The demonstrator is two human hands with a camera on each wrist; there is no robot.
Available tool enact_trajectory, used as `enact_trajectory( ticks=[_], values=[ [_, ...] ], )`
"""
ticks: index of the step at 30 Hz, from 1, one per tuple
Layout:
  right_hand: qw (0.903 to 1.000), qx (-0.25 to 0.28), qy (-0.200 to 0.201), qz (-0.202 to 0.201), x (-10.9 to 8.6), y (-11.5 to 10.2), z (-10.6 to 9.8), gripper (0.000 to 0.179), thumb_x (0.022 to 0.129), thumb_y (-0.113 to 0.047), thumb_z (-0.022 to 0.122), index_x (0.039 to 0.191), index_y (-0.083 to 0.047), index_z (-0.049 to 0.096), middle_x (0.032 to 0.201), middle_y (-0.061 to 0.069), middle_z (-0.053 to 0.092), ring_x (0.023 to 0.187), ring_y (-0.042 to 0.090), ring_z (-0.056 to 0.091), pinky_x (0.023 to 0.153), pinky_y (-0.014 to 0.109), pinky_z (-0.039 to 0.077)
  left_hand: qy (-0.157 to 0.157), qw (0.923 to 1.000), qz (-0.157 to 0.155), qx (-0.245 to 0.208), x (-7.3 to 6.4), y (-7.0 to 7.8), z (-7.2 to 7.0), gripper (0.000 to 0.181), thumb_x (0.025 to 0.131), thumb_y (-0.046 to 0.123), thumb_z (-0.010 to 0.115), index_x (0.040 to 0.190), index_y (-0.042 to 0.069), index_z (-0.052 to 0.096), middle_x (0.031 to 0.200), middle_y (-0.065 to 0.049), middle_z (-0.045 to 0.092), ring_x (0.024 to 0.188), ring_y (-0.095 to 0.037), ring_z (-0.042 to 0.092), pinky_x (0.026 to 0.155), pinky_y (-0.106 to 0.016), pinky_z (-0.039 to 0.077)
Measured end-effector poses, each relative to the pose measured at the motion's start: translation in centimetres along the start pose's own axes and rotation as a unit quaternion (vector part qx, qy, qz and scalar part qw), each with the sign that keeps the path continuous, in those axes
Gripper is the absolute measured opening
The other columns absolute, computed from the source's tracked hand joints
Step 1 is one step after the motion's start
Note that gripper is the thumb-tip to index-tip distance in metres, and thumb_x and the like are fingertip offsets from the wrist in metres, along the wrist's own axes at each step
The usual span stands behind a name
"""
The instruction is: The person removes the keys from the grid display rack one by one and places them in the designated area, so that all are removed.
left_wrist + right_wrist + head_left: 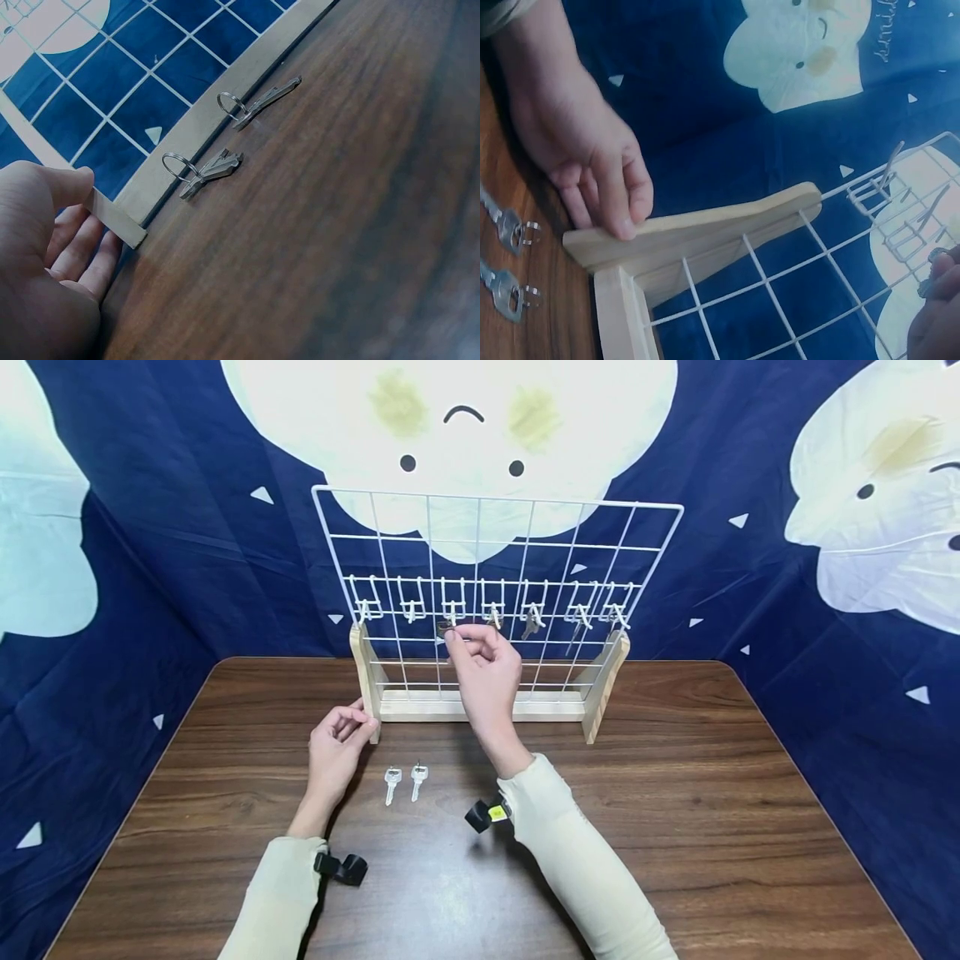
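A white wire grid rack (477, 581) stands upright on wooden supports. My left hand (336, 752) grips the lower end of its left wooden side (365, 681), thumb on one face and fingers on the other, as the left wrist view (56, 240) also shows. Raised before the third hook from the left, my right hand (489, 681) pinches a small metal key (933, 274); fingers hide most of it. Two keys with rings, a left key (392, 785) and a right key (418, 782), lie on the table beside my left hand.
Several white hooks (411, 610) line one row of the grid. A key (532, 625) hangs from the fifth hook, with others on neighbouring hooks. The brown wooden table (735, 793) meets a dark blue cloth (180, 552) with white clouds behind the rack.
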State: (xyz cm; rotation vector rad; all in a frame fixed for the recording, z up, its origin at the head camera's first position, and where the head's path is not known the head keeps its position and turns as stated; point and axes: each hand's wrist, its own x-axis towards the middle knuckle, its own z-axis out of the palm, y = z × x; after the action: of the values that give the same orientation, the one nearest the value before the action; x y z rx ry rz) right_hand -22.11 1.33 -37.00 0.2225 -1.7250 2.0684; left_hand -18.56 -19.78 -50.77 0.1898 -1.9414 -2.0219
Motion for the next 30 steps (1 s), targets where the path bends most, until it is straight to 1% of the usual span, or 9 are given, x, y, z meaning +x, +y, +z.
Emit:
enact_trajectory(
  ticks=[4,6,9,14,18,19,26,30],
  values=[
    [0.9989,0.024,-0.02,0.036,-0.1,-0.6,0.2,0.004,0.097,0.0,0.078,0.1,0.002,0.078,0.063,-0.004,0.067,0.054,0.003,0.054,0.049,0.016,0.036,-0.001,1.0,0.001,-0.002,0.0,0.0,0.0,0.017,0.101,-0.011,0.073,0.107,-0.019,0.059,0.15,-0.029,0.064,0.113,0.006,0.071,0.1,-0.012,0.057],
    [0.9974,0.037,-0.029,0.054,-0.1,-0.8,0.2,0.003,0.098,0.0,0.077,0.101,0.001,0.077,0.063,-0.01,0.065,0.054,0.003,0.053,0.049,0.015,0.037,-0.001,1.0,0.001,-0.005,0.0,0.0,0.0,0.017,0.101,-0.011,0.072,0.106,-0.019,0.058,0.15,-0.03,0.063,0.113,0.006,0.071,0.1,-0.012,0.057],
    [0.9945,0.06,-0.04,0.075,-0.1,-1.1,0.2,0.001,0.1,-0.001,0.075,0.101,-0.001,0.076,0.063,-0.01,0.064,0.054,0.004,0.051,0.047,0.015,0.034,-0.001,1.0,0.003,-0.007,0.1,0.0,0.0,0.017,0.101,-0.012,0.071,0.106,-0.02,0.058,0.15,-0.031,0.063,0.113,0.006,0.071,0.101,-0.012,0.057],
    [0.9884,0.105,-0.044,0.1,0.0,-1.2,0.1,0.011,0.101,-0.002,0.075,0.097,-0.012,0.074,0.063,-0.008,0.063,0.05,0.003,0.044,0.044,0.014,0.028,0.003,1.0,0.002,-0.003,0.1,-0.1,0.0,0.015,0.101,-0.013,0.071,0.105,-0.019,0.058,0.148,-0.028,0.065,0.112,0.005,0.072,0.1,-0.013,0.058],
    [0.9872,0.117,-0.044,0.099,0.0,-1.4,-0.1,0.011,0.101,-0.001,0.075,0.097,-0.011,0.074,0.064,-0.007,0.063,0.05,0.003,0.043,0.044,0.014,0.028,0.001,1.0,0.003,0.0,0.1,-0.1,0.0,0.016,0.101,-0.012,0.071,0.105,-0.019,0.058,0.148,-0.028,0.065,0.112,0.006,0.071,0.101,-0.013,0.057],
    [0.9878,0.114,-0.045,0.097,0.0,-1.4,-0.1,0.011,0.1,-0.001,0.076,0.097,-0.011,0.074,0.064,-0.007,0.064,0.052,0.004,0.045,0.045,0.014,0.029,0.001,1.0,0.004,0.001,0.1,0.0,0.0,0.016,0.101,-0.012,0.071,0.106,-0.019,0.058,0.149,-0.03,0.064,0.112,0.006,0.071,0.101,-0.013,0.057],
    [0.9933,0.079,-0.046,0.07,-0.2,-1.5,-0.3,0.011,0.099,-0.001,0.078,0.095,-0.011,0.076,0.066,-0.009,0.066,0.06,0.004,0.056,0.052,0.014,0.042,0.001,1.0,0.005,0.005,0.1,0.0,-0.1,0.017,0.101,-0.011,0.072,0.107,-0.02,0.059,0.149,-0.029,0.064,0.113,0.006,0.071,0.099,-0.012,0.057],
    [0.9946,0.071,-0.041,0.062,-0.3,-1.7,-0.4,0.009,0.098,-0.002,0.079,0.094,-0.009,0.077,0.066,-0.008,0.067,0.06,0.004,0.057,0.052,0.015,0.042,-0.002,1.0,0.007,0.002,0.1,0.0,0.0,0.016,0.101,-0.012,0.072,0.107,-0.02,0.059,0.149,-0.03,0.064,0.113,0.006,0.071,0.1,-0.012,0.057]
  ],
)
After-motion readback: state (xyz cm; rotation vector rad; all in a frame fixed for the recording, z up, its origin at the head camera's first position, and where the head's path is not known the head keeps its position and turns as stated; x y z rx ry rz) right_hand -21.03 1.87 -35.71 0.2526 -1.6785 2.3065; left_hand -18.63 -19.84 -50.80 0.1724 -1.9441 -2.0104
